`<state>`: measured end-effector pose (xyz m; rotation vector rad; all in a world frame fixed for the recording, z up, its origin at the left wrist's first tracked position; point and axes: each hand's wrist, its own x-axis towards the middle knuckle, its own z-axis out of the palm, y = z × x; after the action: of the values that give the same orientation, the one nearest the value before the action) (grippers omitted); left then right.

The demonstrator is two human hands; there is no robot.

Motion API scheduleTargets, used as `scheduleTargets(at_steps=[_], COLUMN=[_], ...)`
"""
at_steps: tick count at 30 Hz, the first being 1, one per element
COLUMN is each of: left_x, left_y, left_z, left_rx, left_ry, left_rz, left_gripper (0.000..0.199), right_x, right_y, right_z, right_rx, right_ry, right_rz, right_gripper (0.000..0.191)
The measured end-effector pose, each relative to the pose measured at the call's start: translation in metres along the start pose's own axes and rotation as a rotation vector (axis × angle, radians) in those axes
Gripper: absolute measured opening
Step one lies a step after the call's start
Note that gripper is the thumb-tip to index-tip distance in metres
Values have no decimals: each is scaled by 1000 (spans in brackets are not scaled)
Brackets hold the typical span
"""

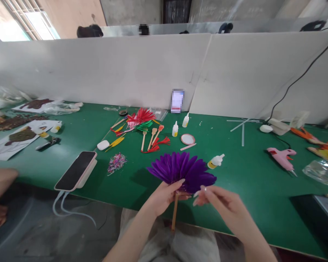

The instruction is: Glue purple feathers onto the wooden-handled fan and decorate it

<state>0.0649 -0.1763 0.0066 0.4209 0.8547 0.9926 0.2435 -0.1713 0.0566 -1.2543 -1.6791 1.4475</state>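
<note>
A fan of purple feathers [184, 169] on a thin wooden handle [174, 214] stands over the front edge of the green table. My left hand [166, 194] is closed around the base of the feathers, its thumb lying across their front. Just right of the fan's lower edge is my right hand [215, 198], thumb and fingertips pinched together. Whatever sits in that pinch, if anything, is too small to make out. A glue bottle [215, 161] lies tilted behind the fan's right side.
Behind the fan are wooden sticks [152, 138], red feathers [142, 116], upright glue bottles [175, 129] and a small round dish [187, 139]. Sequins [117, 163] and a phone [78, 170] with cables lie left. A pink glue gun [282, 158] rests right. Another person's arm [1, 183] shows at far left.
</note>
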Motion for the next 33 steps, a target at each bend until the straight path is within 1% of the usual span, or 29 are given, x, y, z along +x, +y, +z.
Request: scheduleTargets(at_steps=[3,4,6,7,9,11,12,15,17,19,21,28,33], left_x=[0,0,-1,-1,-2,-2,-3,-4,-4,-5,-6,-7,-5], left_y=[-2,-3,-5,-6,-8,-10,-10,-12,-13,-12,-12,-12,-14], left_z=[-1,-1,0,0,1,1,1,1,0,0,0,-3,-8], left_rx=[13,15,23,31,46,53,52,56,71,87,97,117,104], left_ry=[18,20,15,10,-5,-17,-20,-21,-23,-29,-37,-102,-149], left_rz=[-49,-55,-63,-67,-75,-78,-77,-76,-73,-68,-64,-80,-83], left_gripper=[36,36,37,38,39,39,39,37,37,37,38,41,47], right_x=[18,28,51,64,87,106,113,127,131,134,136,138,139], right_y=[-18,-23,-33,-38,-46,-52,-55,-59,-60,-60,-59,-49,-40], right_z=[-6,-5,-1,3,13,24,31,47,56,63,67,73,74], right_rx=[-103,-196,-395,-463,-596,-740,-826,-1044,-1144,-1221,-1283,-1367,-1384], right_ry=[302,361,375,323,164,36,-36,-259,-348,-385,-385,-408,-395], right_rz=[-224,-296,-439,-525,-676,-740,-740,-654,-607,-602,-632,-763,-811], right_gripper=[26,22,17,17,18,22,26,37,44,50,53,47,46])
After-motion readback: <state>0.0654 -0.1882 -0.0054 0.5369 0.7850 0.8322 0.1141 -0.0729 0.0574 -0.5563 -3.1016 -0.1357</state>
